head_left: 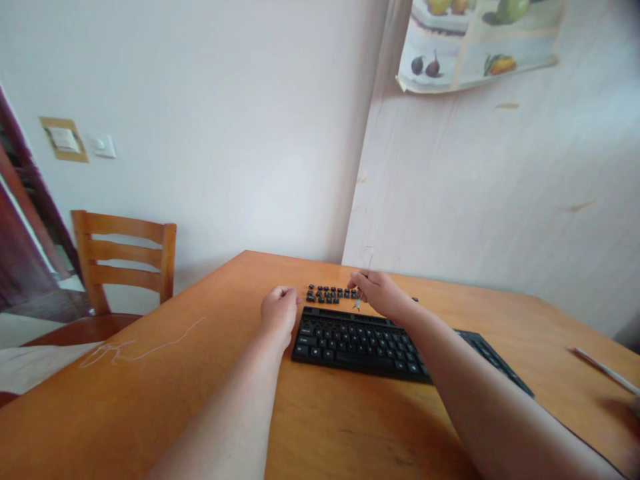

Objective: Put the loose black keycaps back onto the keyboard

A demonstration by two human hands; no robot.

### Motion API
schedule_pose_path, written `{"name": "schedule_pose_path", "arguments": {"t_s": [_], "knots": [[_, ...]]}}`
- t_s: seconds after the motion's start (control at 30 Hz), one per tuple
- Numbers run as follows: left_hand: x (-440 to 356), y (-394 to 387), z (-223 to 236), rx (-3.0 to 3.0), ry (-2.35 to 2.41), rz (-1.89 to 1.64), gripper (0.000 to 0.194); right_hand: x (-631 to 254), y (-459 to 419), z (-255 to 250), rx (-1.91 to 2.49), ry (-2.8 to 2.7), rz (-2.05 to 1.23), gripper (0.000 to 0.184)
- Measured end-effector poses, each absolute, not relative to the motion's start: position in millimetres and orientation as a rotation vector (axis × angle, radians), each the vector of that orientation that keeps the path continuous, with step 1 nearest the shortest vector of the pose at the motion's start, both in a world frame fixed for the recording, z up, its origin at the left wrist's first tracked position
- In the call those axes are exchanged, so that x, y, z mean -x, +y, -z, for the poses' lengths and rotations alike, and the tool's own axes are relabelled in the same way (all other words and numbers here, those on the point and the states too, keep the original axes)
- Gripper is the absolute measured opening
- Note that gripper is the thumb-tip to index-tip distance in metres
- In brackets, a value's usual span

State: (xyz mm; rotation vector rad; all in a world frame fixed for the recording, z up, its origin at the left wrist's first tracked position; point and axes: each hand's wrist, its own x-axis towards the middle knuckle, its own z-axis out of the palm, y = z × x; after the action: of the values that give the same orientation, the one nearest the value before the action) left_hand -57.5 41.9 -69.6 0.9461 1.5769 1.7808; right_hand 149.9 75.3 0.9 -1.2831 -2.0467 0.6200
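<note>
A black keyboard (370, 343) lies on the orange wooden table (320, 413). Just beyond its far edge, several loose black keycaps (327, 293) sit in rows. My left hand (279, 313) rests as a loose fist at the keyboard's left end, with nothing visible in it. My right hand (381, 293) reaches over the keyboard's far edge beside the keycaps. Its fingers are pinched together on a small thin metallic thing (357, 304) that I cannot name.
A wooden chair (123, 263) stands at the table's left side. A thin white stick (605, 370) lies near the right edge. White scribble marks (140, 347) cross the tabletop at left. Walls close off the far side, with a fruit poster (475, 40) above.
</note>
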Motion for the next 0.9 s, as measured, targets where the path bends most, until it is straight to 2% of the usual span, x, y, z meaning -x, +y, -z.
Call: {"name": "schedule_pose_path", "arguments": {"t_s": [0.1, 0.2, 0.43, 0.9], "knots": [[56.5, 39.7, 66.1, -0.943, 1.571, -1.783, 0.018, -150.5, 57.4, -2.9, 1.237, -2.147, -0.850, 0.031], [56.0, 38.0, 63.3, -0.946, 1.584, -1.777, 0.018, -152.9, 46.8, -5.0, 1.192, -2.254, -0.931, 0.024], [50.7, 33.8, 57.0, -1.062, 1.566, -1.763, 0.018, -156.1, 41.6, -9.3, 1.098, -2.436, -0.914, 0.018], [29.0, 19.2, 43.5, -1.162, 1.484, -1.663, 0.017, -146.2, 43.4, 7.7, 1.164, -2.453, -0.880, 0.015]]}}
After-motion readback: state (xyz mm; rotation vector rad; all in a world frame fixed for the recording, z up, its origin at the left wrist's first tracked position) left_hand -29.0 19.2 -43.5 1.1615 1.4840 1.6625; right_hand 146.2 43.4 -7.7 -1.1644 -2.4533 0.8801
